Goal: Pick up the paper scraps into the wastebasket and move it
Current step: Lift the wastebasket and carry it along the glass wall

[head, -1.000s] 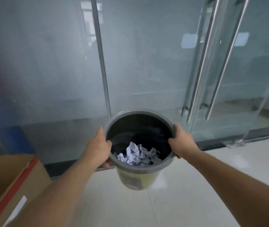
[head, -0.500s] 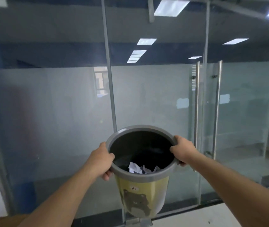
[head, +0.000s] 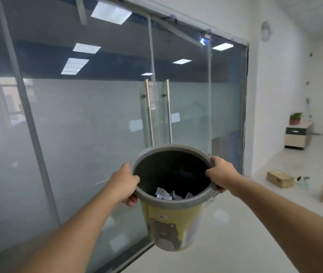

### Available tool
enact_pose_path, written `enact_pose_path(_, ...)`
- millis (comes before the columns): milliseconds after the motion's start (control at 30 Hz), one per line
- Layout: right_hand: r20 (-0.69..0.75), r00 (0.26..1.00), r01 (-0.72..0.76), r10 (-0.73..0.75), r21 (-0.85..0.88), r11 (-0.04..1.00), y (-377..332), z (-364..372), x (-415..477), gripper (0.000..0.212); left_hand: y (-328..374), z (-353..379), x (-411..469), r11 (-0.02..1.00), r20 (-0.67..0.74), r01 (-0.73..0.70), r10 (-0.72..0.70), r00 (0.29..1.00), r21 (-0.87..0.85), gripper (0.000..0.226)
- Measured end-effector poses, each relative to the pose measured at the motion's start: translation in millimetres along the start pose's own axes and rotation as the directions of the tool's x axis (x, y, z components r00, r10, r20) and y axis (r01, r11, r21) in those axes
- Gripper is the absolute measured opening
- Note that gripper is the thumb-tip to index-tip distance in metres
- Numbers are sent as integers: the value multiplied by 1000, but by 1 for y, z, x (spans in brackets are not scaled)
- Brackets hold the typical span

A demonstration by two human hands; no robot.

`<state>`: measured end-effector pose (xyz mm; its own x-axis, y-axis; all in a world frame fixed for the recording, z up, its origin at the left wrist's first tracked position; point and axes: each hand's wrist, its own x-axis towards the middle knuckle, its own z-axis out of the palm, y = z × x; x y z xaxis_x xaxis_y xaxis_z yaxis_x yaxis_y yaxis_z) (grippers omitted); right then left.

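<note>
I hold the wastebasket point(head: 168, 229) in the air in front of me, clear of the floor. It is yellow with a bear picture, a grey rim and a dark inside. Crumpled white paper scraps point(head: 168, 194) lie at its bottom, partly hidden by the near rim. My left hand point(head: 124, 184) grips the rim on the left side. My right hand point(head: 220, 174) grips the rim on the right side, thumb inside.
A frosted glass wall with a double door and steel handles point(head: 157, 113) stands straight ahead. White tiled floor opens to the right, with cardboard boxes point(head: 279, 178) on it, a low cabinet point(head: 297, 137) with a potted plant point(head: 295, 118) farther off.
The view has swung up and to the right, away from the floor by the glass. The wastebasket stays in both hands, raised, and the corridor on the right has come into sight.
</note>
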<state>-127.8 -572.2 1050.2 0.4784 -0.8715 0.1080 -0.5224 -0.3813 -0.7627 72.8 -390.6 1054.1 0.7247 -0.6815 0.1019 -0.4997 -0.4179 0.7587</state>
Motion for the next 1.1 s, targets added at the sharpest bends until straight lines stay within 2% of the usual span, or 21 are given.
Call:
enact_pose_path(233, -122, 989, -84, 81, -26, 996, 63, -76, 25, 41, 56, 90, 25, 997, 133, -69, 75, 988, -46, 27)
enact_pose_path(500, -113, 991, -65, 70, 46, 997, 110, -113, 72, 37, 101, 146, 60, 996, 133, -89, 90, 987, -20, 29)
enact_pose_path(767, -78, 992, -92, 100, 100, 991, 147, -125, 132, 34, 129, 191, 110, 995, 149, -98, 99, 984, -10, 30)
enact_pose_path(1100, -99, 985, -132, 139, 71, 989, 162, -101, 238, 35, 122, 235, 226, 993, 186, -110, 118, 976, -50, 32)
